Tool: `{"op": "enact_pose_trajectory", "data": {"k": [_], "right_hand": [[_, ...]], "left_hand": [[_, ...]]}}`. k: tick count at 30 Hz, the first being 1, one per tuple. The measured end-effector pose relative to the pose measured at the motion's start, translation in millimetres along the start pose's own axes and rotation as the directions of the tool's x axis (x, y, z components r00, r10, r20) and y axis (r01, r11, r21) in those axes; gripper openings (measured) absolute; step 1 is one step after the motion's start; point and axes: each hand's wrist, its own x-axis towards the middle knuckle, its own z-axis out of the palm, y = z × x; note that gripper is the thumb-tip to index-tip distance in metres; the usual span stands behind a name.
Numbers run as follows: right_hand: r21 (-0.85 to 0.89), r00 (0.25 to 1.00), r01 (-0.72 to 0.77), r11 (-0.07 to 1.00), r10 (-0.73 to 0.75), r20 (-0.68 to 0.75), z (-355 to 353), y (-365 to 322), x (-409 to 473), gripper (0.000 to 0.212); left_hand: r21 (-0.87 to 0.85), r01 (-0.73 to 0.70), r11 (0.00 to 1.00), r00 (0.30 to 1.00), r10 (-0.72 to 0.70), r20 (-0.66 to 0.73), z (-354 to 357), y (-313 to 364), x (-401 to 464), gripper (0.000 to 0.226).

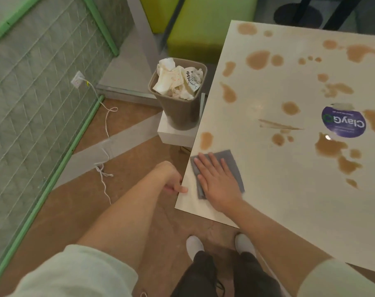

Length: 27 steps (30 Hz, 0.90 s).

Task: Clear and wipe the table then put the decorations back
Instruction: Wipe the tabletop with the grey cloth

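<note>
Running down the left of the frame is a green quilted wall panel (pixel 32 99) with a bright green frame, a white socket (pixel 77 79) on it and a thin white cord (pixel 106 129) trailing from the socket across the brown floor (pixel 60 209).

Lower centre, the left hand (pixel 170 179) reaches forward from a pale sleeve, forearm bare. It sits at the near left edge of the table (pixel 278 200); a finger or thumb lies on the rim while the other fingers curl under the edge out of sight, so how firmly they hold it cannot be told.

Above it, in the middle of the frame, a brown bin (pixel 180 112) packed with crumpled white paper stands on a white block beside the table's left edge. Lime green seats (pixel 203 26) fill the upper centre.

Just right of the left hand, the right hand (pixel 216 179) lies flat on a grey cloth (pixel 229 163), fingers straight and slightly spread, pointing toward the upper left and pressing the cloth onto the tabletop near the near-left corner.

Further right, brown spill patches (pixel 330 148) dot the white tabletop, with a round purple sticker (pixel 343 123) at mid-right. Two white shoes (pixel 195 245) show below the table's edge.
</note>
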Motion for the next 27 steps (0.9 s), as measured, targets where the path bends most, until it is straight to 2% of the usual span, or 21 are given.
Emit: {"op": "enact_pose_trajectory", "data": {"k": [4, 7, 9, 13, 15, 17, 20, 24, 27], "right_hand": [[-0.01, 0.971, -0.227, 0.974, 0.225, -0.074, -6.3, 33.6, -7.9, 0.058], [-0.022, 0.935, -0.331, 0.943, 0.325, -0.14, 0.1, 19.9, -30.0, 0.055], [-0.007, 0.953, -0.276, 0.961, 0.273, -0.129, 6.5, -3.3, -35.0, 0.055], [-0.031, 0.999, 0.015, 0.999, -0.016, -0.043, 5.3, -10.9, -18.7, 0.054], [-0.04, 0.998, 0.013, 0.999, -0.015, -0.053, -1.4, 9.3, -8.4, 0.053], [-0.029, 0.993, -0.106, 0.994, 0.104, -0.059, -6.2, 30.4, -10.2, 0.054], [0.003, 0.973, -0.207, 0.978, 0.206, -0.103, -8.4, 36.1, -18.8, 0.054], [0.005, 0.999, -0.028, 1.0, 0.028, -0.024, -3.3, 8.7, -3.4, 0.053], [0.004, 1.0, -0.013, 1.0, 0.013, -0.01, -9.0, 17.0, 30.0, 0.053]], "left_hand": [[0.013, -0.052, 0.999, 0.994, 0.05, 0.099, -2.4, -1.8, -0.9, 0.033], [-0.161, -0.053, 0.986, 0.981, 0.081, 0.176, -7.0, -3.8, 0.7, 0.022], [-0.343, -0.053, 0.938, 0.98, 0.116, 0.165, -6.3, -3.9, 4.6, 0.028], [-0.613, -0.1, 0.784, 0.993, 0.122, -0.007, -0.9, 9.8, 15.9, 0.026], [-0.701, -0.156, 0.696, 0.988, 0.114, -0.106, 1.4, 19.0, 24.6, 0.025], [-0.676, -0.22, 0.703, 0.971, 0.094, -0.218, 3.8, 23.8, 31.7, 0.022], [-0.54, -0.261, 0.8, 0.939, 0.081, -0.335, 1.5, 31.1, 37.0, 0.004], [-0.588, -0.165, 0.792, 0.958, -0.013, -0.287, -8.9, 41.5, 39.5, 0.015], [-0.586, -0.118, 0.801, 0.963, -0.051, -0.265, -15.8, 50.2, 37.0, 0.021]]}}
